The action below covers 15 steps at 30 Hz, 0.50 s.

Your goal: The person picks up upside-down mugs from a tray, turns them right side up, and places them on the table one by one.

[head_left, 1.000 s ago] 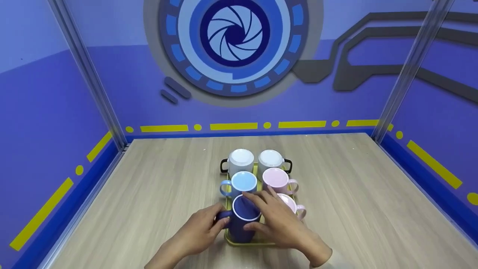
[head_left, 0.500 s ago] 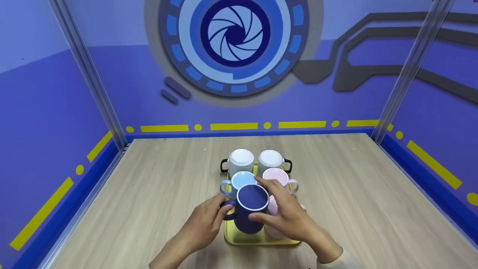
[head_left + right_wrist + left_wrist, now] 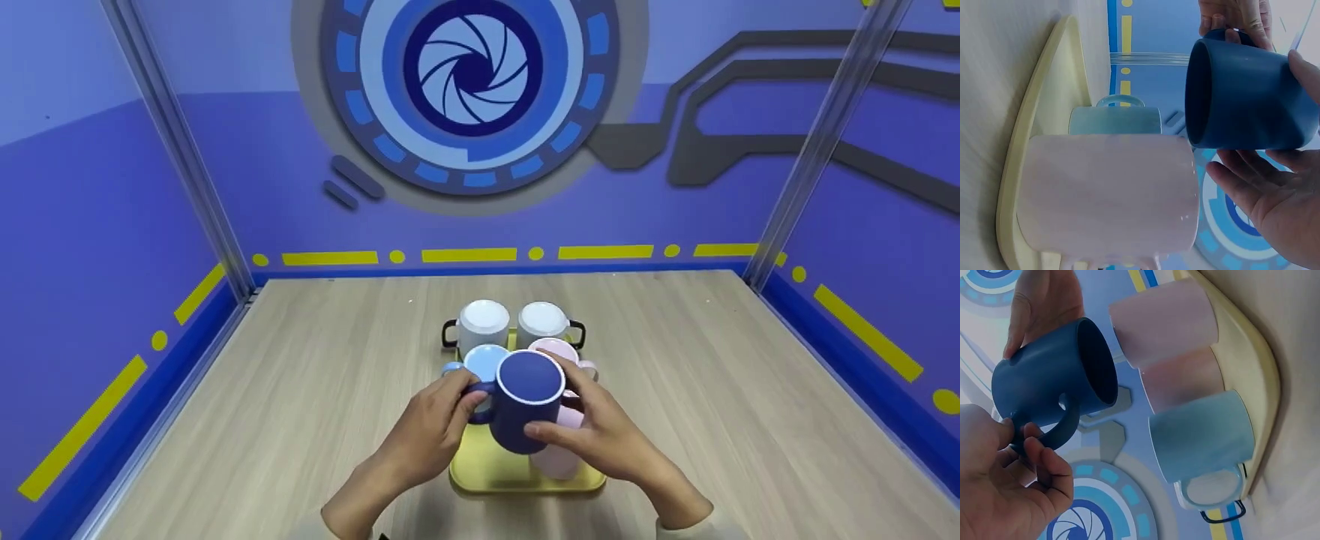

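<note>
A navy blue mug [image 3: 517,424] hangs above the tray, tilted slightly. Its dark mouth [image 3: 1098,363] faces down towards the tray in the left wrist view, so its base is up. My left hand [image 3: 429,433] grips the handle, fingers curled through and around it. With thumb in front and fingers behind, my right hand [image 3: 609,436] holds the mug's right side. Below and beside it on the yellow tray [image 3: 487,476] stand a light blue mug [image 3: 484,360] and two pink ones; the front pink mug [image 3: 1109,194] is partly hidden by the navy mug in the head view.
Two white mugs with black handles [image 3: 484,330] stand at the tray's far end. The tray lies on a wooden table [image 3: 337,360] enclosed by blue printed walls [image 3: 225,180] and metal posts.
Both hands have lifted the navy mug off the tray's front left corner and carried it up and to the right. The bare yellow corner now shows.
</note>
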### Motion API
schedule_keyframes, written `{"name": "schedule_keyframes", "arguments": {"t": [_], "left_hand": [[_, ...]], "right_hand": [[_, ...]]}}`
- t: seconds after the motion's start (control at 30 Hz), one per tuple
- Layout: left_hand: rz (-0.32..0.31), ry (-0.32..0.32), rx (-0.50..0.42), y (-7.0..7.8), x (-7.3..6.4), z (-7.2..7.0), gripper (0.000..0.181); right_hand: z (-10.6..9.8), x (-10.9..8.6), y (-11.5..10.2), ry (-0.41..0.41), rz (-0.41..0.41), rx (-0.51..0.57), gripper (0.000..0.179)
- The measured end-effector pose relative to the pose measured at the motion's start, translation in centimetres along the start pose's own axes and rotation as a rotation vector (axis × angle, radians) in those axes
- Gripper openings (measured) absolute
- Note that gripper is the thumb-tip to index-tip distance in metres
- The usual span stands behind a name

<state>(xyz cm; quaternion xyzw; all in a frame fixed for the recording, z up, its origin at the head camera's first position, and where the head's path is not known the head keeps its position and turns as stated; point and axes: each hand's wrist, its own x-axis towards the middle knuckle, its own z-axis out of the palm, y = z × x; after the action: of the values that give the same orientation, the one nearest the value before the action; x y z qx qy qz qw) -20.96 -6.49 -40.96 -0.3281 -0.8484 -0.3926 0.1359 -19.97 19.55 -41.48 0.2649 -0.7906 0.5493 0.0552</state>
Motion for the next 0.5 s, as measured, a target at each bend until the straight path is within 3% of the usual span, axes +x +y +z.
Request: {"name": "schedule_keyframes", "arguments": {"t": [0.17, 0.5], "left_hand": [[0.008, -0.004, -0.029, 0.2, 0.8, 0.7, 0.027], [-0.010, -0.033, -0.126, -0.4, 1.6, 2.1, 0.026]], "right_hand": [[-0.3, -0.4, 0.0, 0.036, 0.056, 0.005, 0.087], [-0.6, -0.9, -0.1, 0.105, 0.090, -0.057, 0.089]]}}
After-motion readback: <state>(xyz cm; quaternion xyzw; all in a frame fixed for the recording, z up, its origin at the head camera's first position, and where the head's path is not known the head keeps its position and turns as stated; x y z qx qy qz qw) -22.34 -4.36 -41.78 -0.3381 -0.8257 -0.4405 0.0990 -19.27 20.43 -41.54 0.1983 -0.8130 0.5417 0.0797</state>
